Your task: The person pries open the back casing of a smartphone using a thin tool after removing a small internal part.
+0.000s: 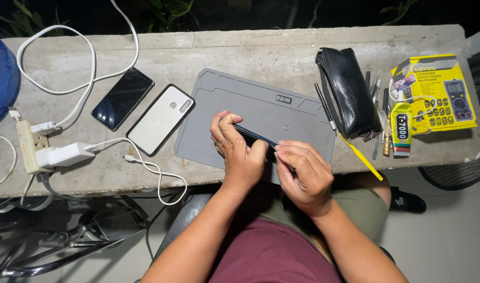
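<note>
**Dark phone gripped on edge at centre of frame**

Head view: left hand (239,152) closed around dark phone (256,140), held edge-up over grey mat (240,107). Right hand (302,173) curled, fingertips pinching the phone's right end. Left of mat: white-backed phone (160,119) and black phone (122,98). Right: black pouch (349,91), yellow box (443,89).

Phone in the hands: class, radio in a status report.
Left hand grips dark phone edge-on above grey repair mat. Right hand pinches its near end. Nothing in the way; two other phones lie apart, left.
</note>
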